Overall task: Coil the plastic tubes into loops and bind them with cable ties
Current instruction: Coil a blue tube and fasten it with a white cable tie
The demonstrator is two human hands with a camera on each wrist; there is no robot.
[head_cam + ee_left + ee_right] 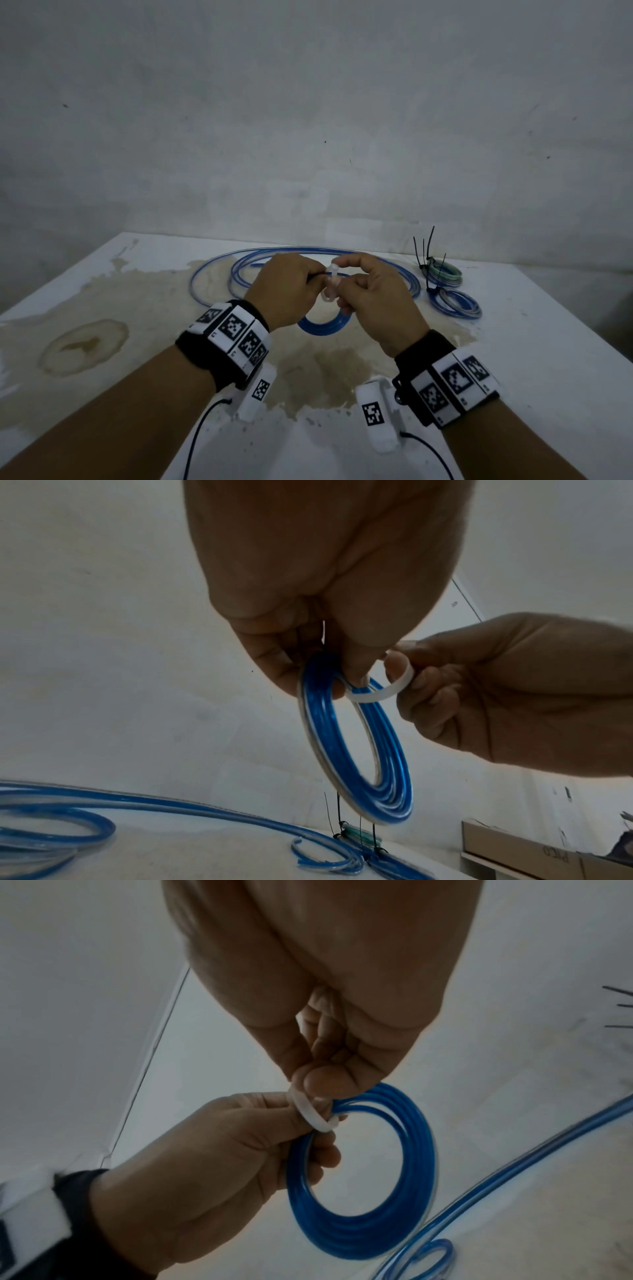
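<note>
Several turns of blue tube form a small coil [356,753] that hangs in the air above the counter [531,359], between the two hands. The left hand [286,291] has its grip clenched on the top of the coil, thumb and fingers pinching the turns together. A white cable tie [383,691] curves around the coil at that spot, and the right hand [376,301] has its grip pinched on the tie just beside the left fingers. Under the hands, loose blue tubing [219,274] lies in wide loops on the stained white counter. To the right of it, near the far edge, rest two bound coils [452,291], one behind the other, with black cable ties [426,253] sticking up from them. Both wrists wear black bands with white marker blocks [236,329].
</note>
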